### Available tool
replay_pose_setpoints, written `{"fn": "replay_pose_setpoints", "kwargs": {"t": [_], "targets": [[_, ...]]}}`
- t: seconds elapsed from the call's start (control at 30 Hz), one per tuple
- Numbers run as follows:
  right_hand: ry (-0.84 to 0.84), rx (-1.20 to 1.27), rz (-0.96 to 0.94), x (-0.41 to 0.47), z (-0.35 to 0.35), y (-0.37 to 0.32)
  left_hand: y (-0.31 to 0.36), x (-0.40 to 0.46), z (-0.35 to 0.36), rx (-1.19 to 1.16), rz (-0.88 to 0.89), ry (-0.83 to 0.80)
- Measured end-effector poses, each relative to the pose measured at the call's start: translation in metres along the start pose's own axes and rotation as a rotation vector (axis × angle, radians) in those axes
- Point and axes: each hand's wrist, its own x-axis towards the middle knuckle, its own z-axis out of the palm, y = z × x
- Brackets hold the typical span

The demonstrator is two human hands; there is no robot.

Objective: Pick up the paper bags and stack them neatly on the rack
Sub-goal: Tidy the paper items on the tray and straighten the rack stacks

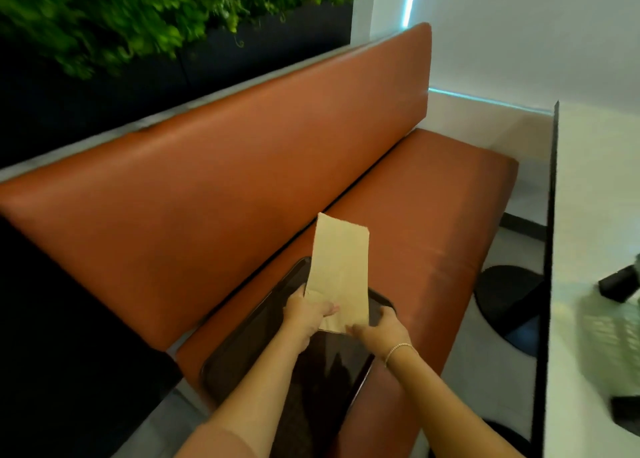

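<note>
While the orange bench seat (433,215) carries a dark tray (242,364), the left hand (306,314) pinches the near left corner of a flat paper bag (341,267), and the right hand (379,327) holds its near right edge, fingers curled. Held above the tray, the bag points its long axis away from the person, toward the backrest (225,166). Both hands are equally near. To the right a white worktop (588,198) with a black edge carries a blurred pale green wire basket (609,343), perhaps the rack; open room lies between

Left hand (309,314) and right hand (380,329), both pinching
</note>
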Motion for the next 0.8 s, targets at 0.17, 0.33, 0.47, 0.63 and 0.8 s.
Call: {"fn": "replay_pose_setpoints", "kwargs": {"t": [0.17,0.33,0.47,0.63,0.8], "targets": [[-0.09,0.453,-0.103,-0.076,-0.062,0.008,0.023,-0.096,0.035,-0.584,0.053,-0.059],[0.04,0.792,-0.296,-0.17,-0.133,0.053,0.03,-0.21,0.101,-0.778,0.153,-0.223],[0.072,0.874,-0.387,-0.222,-0.189,0.107,0.024,-0.281,0.154,-0.673,0.243,-0.349],[0.168,0.849,-0.458,-0.269,-0.261,0.187,0.016,-0.328,0.196,-0.733,0.14,-0.443],[0.334,0.848,-0.446,-0.294,-0.312,0.272,0.0,-0.341,0.215,-0.532,0.252,-0.423]]}}
